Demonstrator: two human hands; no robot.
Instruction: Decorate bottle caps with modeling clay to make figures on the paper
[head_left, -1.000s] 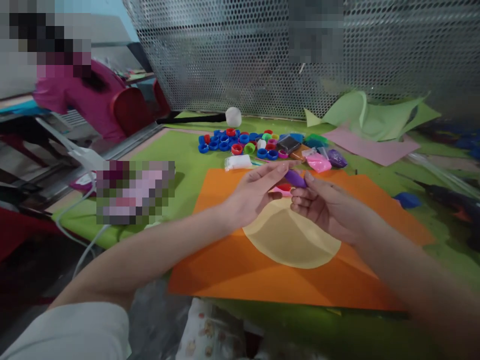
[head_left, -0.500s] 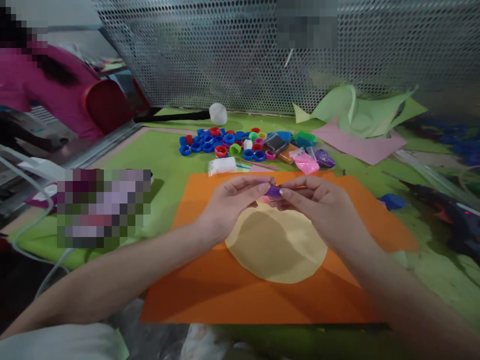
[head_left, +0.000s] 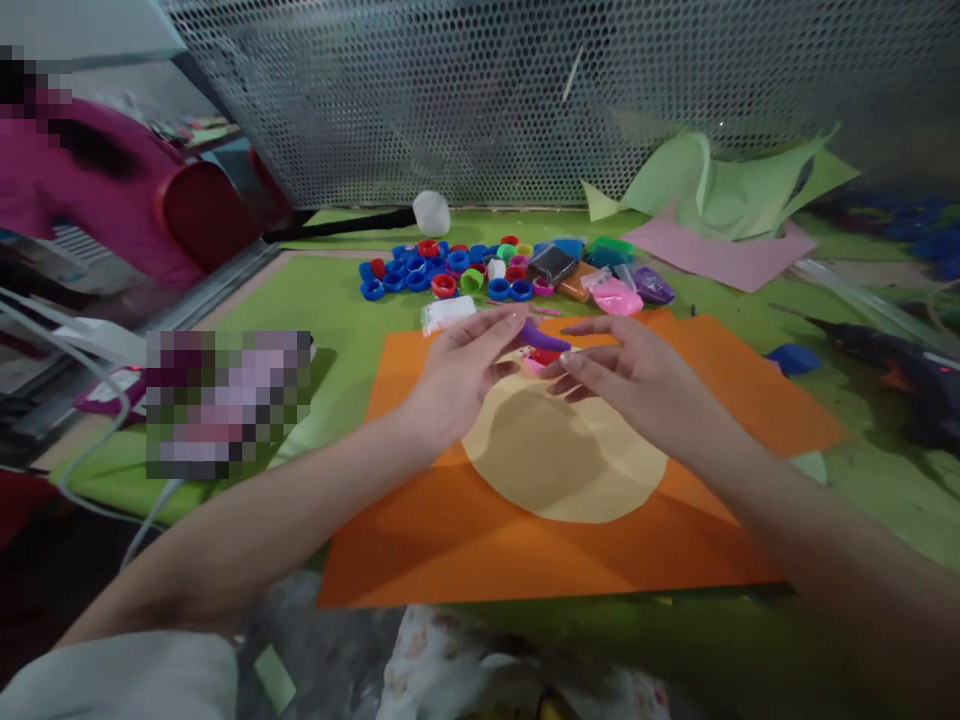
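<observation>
Both hands held over the far edge of an orange sheet [head_left: 465, 540], above a pale yellow paper circle [head_left: 570, 460]. Left hand [head_left: 457, 375] with fingers stretched almost flat, a purple clay roll [head_left: 544, 338] touching the fingertips. Right hand [head_left: 637, 385] also nearly flat and open, fingertips just beside the roll; real grasp by either hand not possible to tell. Small red bottle cap [head_left: 544, 357] directly under the roll. Behind, on the green table [head_left: 352, 320], a cluster of coloured bottle caps [head_left: 450, 272] and clay packets [head_left: 615, 295].
</observation>
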